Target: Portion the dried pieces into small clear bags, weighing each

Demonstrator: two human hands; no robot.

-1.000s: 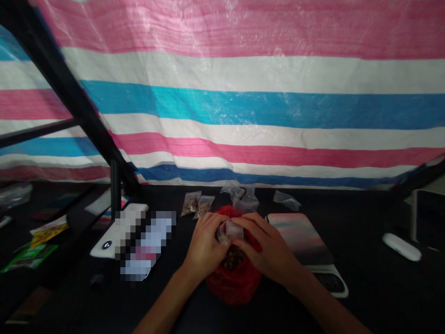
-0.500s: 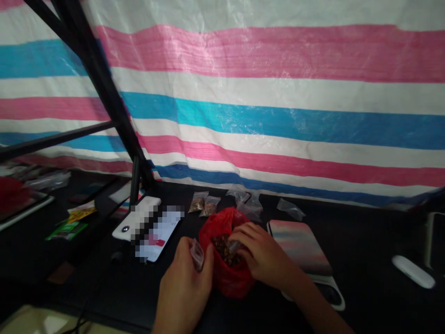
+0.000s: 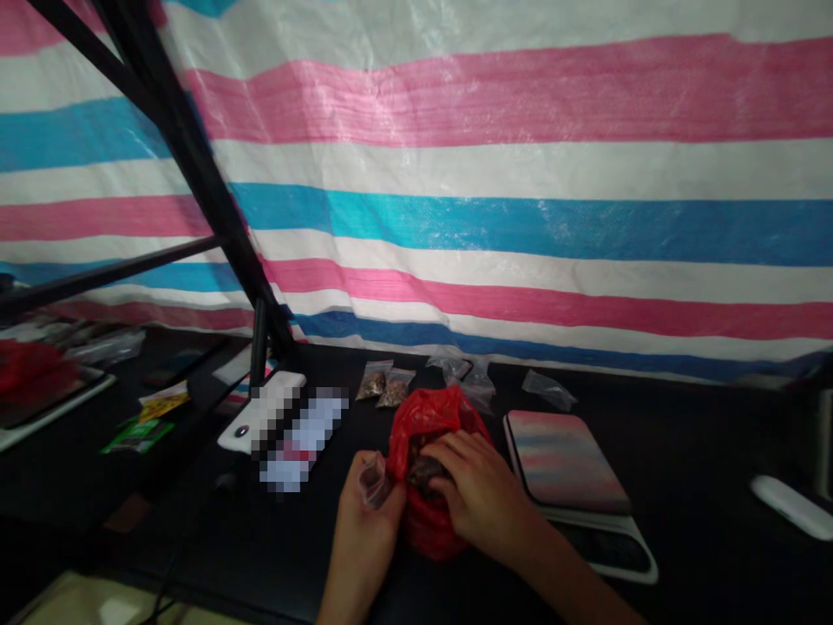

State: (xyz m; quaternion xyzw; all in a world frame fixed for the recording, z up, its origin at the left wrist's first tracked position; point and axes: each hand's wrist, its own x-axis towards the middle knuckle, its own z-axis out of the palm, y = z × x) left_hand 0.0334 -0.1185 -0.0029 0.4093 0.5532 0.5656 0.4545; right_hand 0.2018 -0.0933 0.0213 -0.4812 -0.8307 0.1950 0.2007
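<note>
My left hand is closed around a small clear plastic pouch, held just left of a red plastic bag full of brown bits. My right hand reaches into the mouth of the red bag, fingers curled among the brown pieces. Two small filled pouches lie on the black table behind the bag, and several empty clear pouches lie beside them.
A kitchen scale with a shiny plate sits right of the red bag. A white phone and blurred card lie to the left, near a black metal frame. A striped tarp hangs behind. A white oblong object rests far right.
Both hands were together over the red bag holding the pouch; my left hand then drew the pouch off to the left while my right hand dipped into the bag. The view shifted.
</note>
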